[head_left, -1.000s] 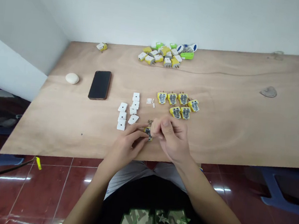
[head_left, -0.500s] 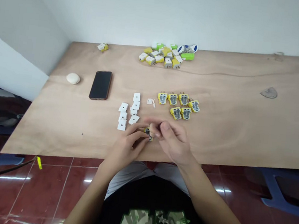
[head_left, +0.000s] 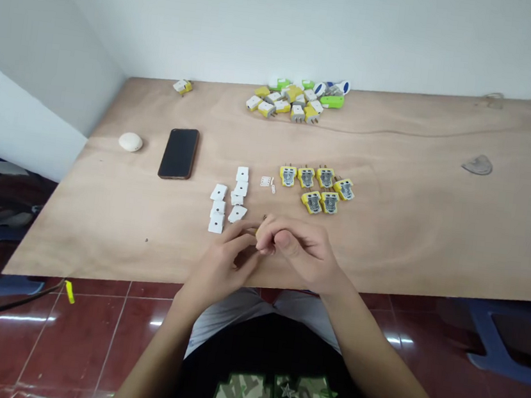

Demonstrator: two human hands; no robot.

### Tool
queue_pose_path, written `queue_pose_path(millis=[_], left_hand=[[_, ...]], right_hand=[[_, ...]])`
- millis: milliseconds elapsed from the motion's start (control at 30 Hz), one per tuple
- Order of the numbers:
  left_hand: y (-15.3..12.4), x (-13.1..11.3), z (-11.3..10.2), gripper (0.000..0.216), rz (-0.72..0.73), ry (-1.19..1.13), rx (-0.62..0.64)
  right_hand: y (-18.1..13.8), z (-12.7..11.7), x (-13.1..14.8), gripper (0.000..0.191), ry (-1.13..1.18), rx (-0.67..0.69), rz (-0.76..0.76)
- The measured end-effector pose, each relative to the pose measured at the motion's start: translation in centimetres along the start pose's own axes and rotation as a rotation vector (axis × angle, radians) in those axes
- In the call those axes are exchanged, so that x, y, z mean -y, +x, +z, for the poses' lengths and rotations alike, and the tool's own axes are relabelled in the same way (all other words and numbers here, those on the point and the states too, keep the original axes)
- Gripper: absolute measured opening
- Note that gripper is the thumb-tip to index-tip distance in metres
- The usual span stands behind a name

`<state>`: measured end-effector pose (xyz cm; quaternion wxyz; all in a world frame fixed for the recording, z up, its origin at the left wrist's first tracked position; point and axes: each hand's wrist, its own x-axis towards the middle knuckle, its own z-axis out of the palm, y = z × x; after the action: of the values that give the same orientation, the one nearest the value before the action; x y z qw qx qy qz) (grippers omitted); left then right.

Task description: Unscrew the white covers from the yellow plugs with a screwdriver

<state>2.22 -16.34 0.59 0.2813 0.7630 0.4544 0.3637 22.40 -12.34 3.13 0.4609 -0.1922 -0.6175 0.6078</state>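
Note:
Near the front edge of the table, my left hand (head_left: 228, 256) is closed around a small yellow plug half (head_left: 258, 232), mostly hidden by my fingers. My right hand (head_left: 302, 250) is curled over the same spot, its fingers bent against the plug and its thumb folded in; whether anything is pinched there is hidden. Just left of my hands lie several white plug covers (head_left: 218, 208) in two columns. Beyond my right hand, several open yellow plug halves (head_left: 325, 178) rest with metal parts inside and prongs pointing away. Small white pieces (head_left: 266, 181) lie between these groups.
Against the wall is a pile of yellow, white and green plugs (head_left: 292, 99). A phone (head_left: 179, 153) and a white egg-shaped object (head_left: 130, 142) lie at the left, a single plug (head_left: 182, 87) behind them. A grey flat piece (head_left: 477, 165) lies right.
My right hand's fingers have curled in and come down over the plug half, now covering most of it. My left hand has stayed nearly in place.

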Motion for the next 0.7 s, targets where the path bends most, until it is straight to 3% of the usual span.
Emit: queue_pose_path(millis=[133,267,367,433,700], left_hand=[[0.0,0.0,-0.1,0.006,-0.008,0.005,0.008],[0.1,0.3,0.2,0.013,-0.013,0.027,-0.034],[0.0,0.4,0.4,0.020,-0.032,0.030,-0.020],[0.0,0.4,0.3,0.026,-0.028,0.029,-0.010],[-0.2,0.5,0.4,0.022,-0.051,0.022,-0.005]], right_hand=[[0.0,0.1,0.2,0.024,0.008,0.008,-0.029],[-0.1,0.8,-0.6,0.019,0.046,-0.164,-0.004],[0.0,0.9,-1.1,0.041,0.195,-0.232,0.051],[0.1,0.6,-1.0,0.046,0.246,-0.222,0.088],[-0.5,0.4,0.0,0.014,0.021,-0.240,-0.004]])
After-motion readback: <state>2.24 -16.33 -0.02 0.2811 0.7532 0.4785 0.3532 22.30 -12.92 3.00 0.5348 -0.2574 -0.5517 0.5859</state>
